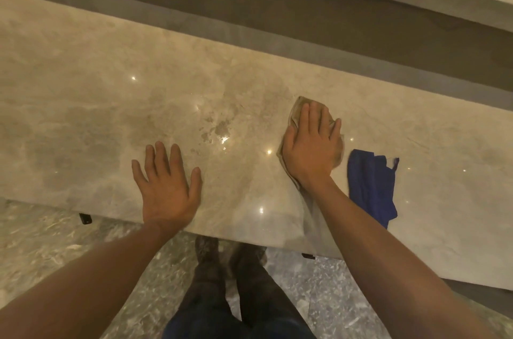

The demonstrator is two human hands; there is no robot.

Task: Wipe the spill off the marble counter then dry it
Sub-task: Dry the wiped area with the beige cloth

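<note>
On the polished beige marble desk (83, 88), the right hand (311, 149) lies flat, fingers spread, pressing down on a crumpled tan cloth (298, 109) without gripping it. The left hand (166, 186) rests released, palm down, near the front edge. Between the hands sits a patchy wet spill (219, 130). A folded dark blue cloth (372, 186) lies just beside the right wrist.

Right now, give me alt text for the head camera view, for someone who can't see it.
A person's right hand presses a tan cloth flat on a marble counter, right of a wet spill. The left hand rests flat and empty near the counter's front edge. A blue cloth lies to the right of the tan one.
</note>
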